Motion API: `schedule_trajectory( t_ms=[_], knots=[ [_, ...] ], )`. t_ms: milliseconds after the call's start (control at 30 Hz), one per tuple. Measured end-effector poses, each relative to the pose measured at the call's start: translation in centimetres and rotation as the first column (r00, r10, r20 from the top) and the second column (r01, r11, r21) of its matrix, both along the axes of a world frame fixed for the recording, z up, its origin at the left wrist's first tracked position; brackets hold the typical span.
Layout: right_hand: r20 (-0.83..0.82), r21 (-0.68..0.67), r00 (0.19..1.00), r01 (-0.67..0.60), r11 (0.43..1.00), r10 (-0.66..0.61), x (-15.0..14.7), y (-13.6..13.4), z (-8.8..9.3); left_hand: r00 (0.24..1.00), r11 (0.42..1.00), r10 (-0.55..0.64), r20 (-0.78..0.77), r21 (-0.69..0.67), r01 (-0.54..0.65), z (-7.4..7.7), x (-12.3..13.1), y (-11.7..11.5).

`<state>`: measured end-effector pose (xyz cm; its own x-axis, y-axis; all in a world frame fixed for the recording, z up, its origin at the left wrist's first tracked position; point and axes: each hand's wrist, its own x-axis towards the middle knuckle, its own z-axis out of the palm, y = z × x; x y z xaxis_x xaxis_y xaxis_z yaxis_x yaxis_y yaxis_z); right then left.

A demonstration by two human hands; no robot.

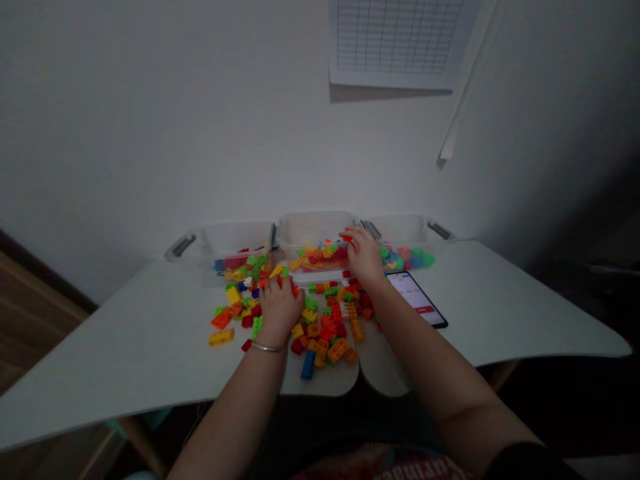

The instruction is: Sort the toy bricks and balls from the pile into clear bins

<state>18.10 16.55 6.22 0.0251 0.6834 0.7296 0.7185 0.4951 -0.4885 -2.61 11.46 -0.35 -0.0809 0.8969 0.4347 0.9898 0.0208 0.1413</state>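
Note:
My right hand [366,257] is raised over the front wall of the middle clear box [317,220], with a small red-orange toy brick [347,238] pinched at its fingertips. Lower and to the left, my left hand [281,312] has its fingers curled down at the loose bricks. Orange toy brick [295,290] shows between its thumb and fingers; the rest of the grip is hidden. Around both hands spreads a pile of red, orange, yellow and green bricks [327,327]. A blue brick [308,365] lies at the near side, a yellow brick [221,337] at the left.
Left of the middle box stands another clear box [235,233] with green, yellow and blue pieces. The right clear box [400,227] contains round green and blue pieces. A phone [417,300] lies beside my right forearm. Behind the white table [500,300] rises a wall with a printed sheet [395,43].

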Motion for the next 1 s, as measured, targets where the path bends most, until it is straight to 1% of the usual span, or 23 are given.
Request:
schedule_trajectory(
  t_ms=[133,333,400,533,633,767,867,933,1000],
  knots=[
    [0.043,-0.041,0.999,0.024,0.999,-0.022,-0.2,0.7,0.0,1.0,1.0,-0.003,0.01,-0.02,0.004,-0.3,0.0,0.1],
    [0.173,-0.012,0.985,0.028,1.0,-0.025,-0.8,0.3,-0.1,0.999,0.997,-0.007,0.033,-0.082,0.01,0.1,0.1,-0.1],
    [0.227,-0.02,0.973,0.042,0.999,-0.036,-0.9,0.1,-0.2,0.999,0.995,-0.006,0.045,-0.098,0.011,0.3,0.2,-0.1],
    [0.32,-0.051,0.946,0.071,0.996,-0.051,-1.1,0.0,-0.2,0.999,0.995,-0.003,0.048,-0.103,0.008,0.4,0.3,-0.1],
    [0.347,-0.047,0.936,0.084,0.995,-0.063,-1.0,-0.1,-0.1,0.999,0.996,0.004,0.045,-0.093,0.0,0.4,0.3,-0.1],
    [0.348,-0.046,0.937,0.063,0.997,-0.043,-0.8,-0.1,-0.3,0.999,0.996,0.002,0.05,-0.092,0.003,0.4,0.2,-0.1],
    [0.317,-0.048,0.948,0.024,0.999,-0.007,-0.6,-0.1,-0.4,0.999,0.996,0.003,0.04,-0.092,0.001,0.4,0.2,0.0],
    [0.256,-0.032,0.966,-0.027,0.999,0.034,-0.5,-0.2,-0.4,0.999,0.996,0.008,0.035,-0.092,-0.005,0.4,0.2,0.0],
    [0.162,0.015,0.984,-0.081,0.997,0.078,-0.6,-0.6,-0.1,0.999,0.996,0.01,0.037,-0.085,-0.007,0.3,0.1,0.1]
  ],
)
